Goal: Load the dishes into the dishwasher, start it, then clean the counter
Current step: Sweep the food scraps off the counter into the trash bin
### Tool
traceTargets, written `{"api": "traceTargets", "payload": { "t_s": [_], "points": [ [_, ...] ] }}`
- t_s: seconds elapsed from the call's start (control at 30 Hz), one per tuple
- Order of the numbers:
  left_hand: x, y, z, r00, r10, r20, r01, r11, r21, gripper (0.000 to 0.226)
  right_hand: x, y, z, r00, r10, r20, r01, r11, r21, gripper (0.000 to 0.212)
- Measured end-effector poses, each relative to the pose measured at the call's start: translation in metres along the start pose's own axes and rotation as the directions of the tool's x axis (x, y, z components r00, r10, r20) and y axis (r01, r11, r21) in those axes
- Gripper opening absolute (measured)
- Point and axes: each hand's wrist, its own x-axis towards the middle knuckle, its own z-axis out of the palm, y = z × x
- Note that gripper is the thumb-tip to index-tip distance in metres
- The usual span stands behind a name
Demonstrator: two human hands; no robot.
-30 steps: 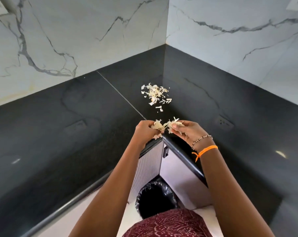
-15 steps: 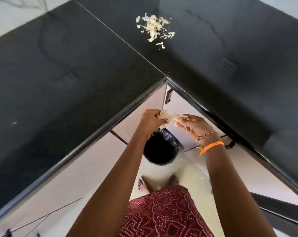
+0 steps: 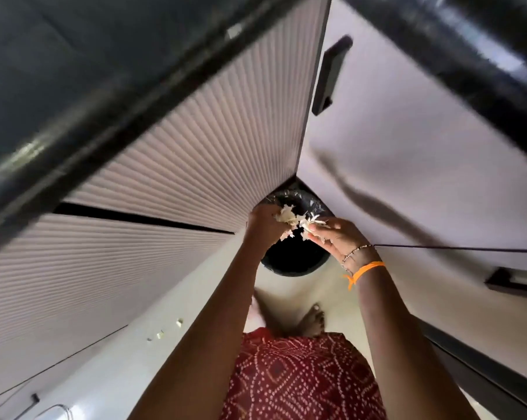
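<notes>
Counter-cleaning step: left hand point(image 3: 263, 227) and right hand point(image 3: 332, 237) cup the pale peel scraps point(image 3: 295, 221) over the black-lined bin point(image 3: 295, 259) in the cabinet corner. Next, release them inside.

Ribbed pale cabinet fronts point(image 3: 177, 165) meet smooth doors with a black handle point(image 3: 332, 74) in the corner, above a cream floor point(image 3: 153, 359).

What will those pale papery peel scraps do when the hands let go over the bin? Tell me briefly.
The pale papery peel scraps look thin and flaky, so probably very light and apt to flutter. Some may miss the black-lined round bin: a few bits already lie on the floor. Bunched between left hand and right hand, they likely crumple easily.
</notes>
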Motion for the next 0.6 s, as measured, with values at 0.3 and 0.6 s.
{"api": "traceTargets", "payload": {
  "t_s": [0.3, 0.6],
  "points": [
    [0.089, -0.104, 0.103, 0.989, -0.127, 0.072, 0.125, 0.992, 0.027, 0.035, 0.142, 0.097, -0.02, 0.992, 0.05, -0.112, -0.087, 0.928, -0.362, 0.016],
    [0.049, -0.093, 0.087, 0.978, -0.188, 0.088, 0.204, 0.953, -0.226, 0.023, 0.104, 0.08, -0.023, 0.984, -0.003, -0.177, -0.084, 0.872, -0.483, 0.033]
  ]
}}
